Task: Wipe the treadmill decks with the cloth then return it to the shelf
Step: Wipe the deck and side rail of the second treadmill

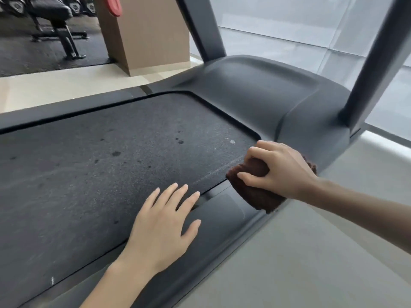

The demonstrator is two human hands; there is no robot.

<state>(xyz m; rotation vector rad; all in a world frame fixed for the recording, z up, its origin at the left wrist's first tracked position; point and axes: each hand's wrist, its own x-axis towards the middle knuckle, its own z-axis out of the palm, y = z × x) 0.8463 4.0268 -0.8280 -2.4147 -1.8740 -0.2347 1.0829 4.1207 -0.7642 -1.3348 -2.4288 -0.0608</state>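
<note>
The treadmill deck (93, 170) is a dark grey speckled belt that runs from lower left to upper right, with dark spots and a few pale marks on it. A folded brown cloth (253, 192) lies on the near side rail (222, 216), close to the front motor cover (255, 92). My right hand (278, 170) is shut on the cloth and presses it down at the belt's edge. My left hand (164, 221) rests flat with its fingers spread, partly on the belt and partly on the rail.
Two dark uprights (378, 63) rise from the motor cover. Pale tiled floor (322, 252) lies to the right, with frosted glass behind it. A brown pillar (146, 36) and a black weight bench (55, 23) stand at the upper left.
</note>
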